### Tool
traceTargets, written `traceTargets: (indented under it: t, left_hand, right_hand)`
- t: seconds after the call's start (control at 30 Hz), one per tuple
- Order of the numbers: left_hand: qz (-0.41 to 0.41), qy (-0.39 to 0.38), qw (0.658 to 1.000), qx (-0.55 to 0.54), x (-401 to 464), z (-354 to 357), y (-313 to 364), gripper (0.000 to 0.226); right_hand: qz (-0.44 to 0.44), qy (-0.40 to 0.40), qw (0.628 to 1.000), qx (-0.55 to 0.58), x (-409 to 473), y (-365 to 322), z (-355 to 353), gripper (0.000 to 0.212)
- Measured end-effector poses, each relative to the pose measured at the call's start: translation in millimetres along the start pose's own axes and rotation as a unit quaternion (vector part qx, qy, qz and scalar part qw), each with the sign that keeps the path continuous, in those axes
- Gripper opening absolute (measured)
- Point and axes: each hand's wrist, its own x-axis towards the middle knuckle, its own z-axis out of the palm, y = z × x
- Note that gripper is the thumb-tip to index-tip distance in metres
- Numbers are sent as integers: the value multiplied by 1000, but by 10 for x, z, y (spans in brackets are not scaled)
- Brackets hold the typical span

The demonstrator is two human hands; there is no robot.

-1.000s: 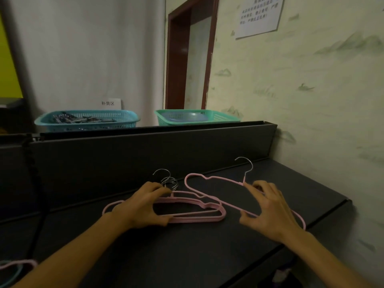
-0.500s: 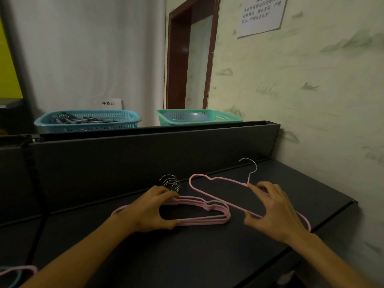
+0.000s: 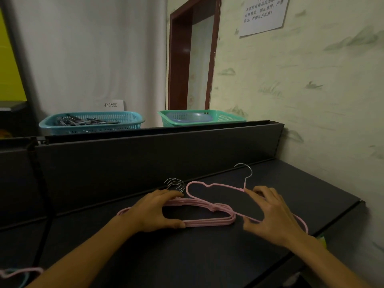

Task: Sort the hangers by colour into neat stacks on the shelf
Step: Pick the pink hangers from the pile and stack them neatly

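A stack of pink hangers with metal hooks lies flat on the dark shelf. My left hand grips the stack, fingers on its top bar and thumb on its bottom bar. A single pink hanger lies askew to the right, its left end overlapping the stack and its hook pointing to the back. My right hand pinches this hanger between fingers near the hook and thumb on the lower bar. More hangers, pink and pale blue, peek in at the bottom left edge.
A dark back panel rises behind the shelf. Beyond it stand a blue basket with dark items and a green basket. A patterned wall borders the shelf's right end. A black strap hangs at the left.
The view has shifted slightly. Both hands keep their hold; the stack and the single hanger have hardly moved on the shelf.
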Motion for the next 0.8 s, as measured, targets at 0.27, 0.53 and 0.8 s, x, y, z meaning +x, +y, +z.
traceTargets:
  t: [0.27,0.53,0.8]
  left_hand:
    - [-58,16,998,27,-259,-74,-220,104]
    - [-78,20,997,-10,-542,-191,-338,99]
    - [-72,16,997,1,-568,-207,-276,105]
  right_hand:
    - [-54,-62,996,27,134,-256,81,93]
    - [-115,-119,984,61,477,-867,315,85]
    - [-129,-157,977,70,645,-1094,479,83]
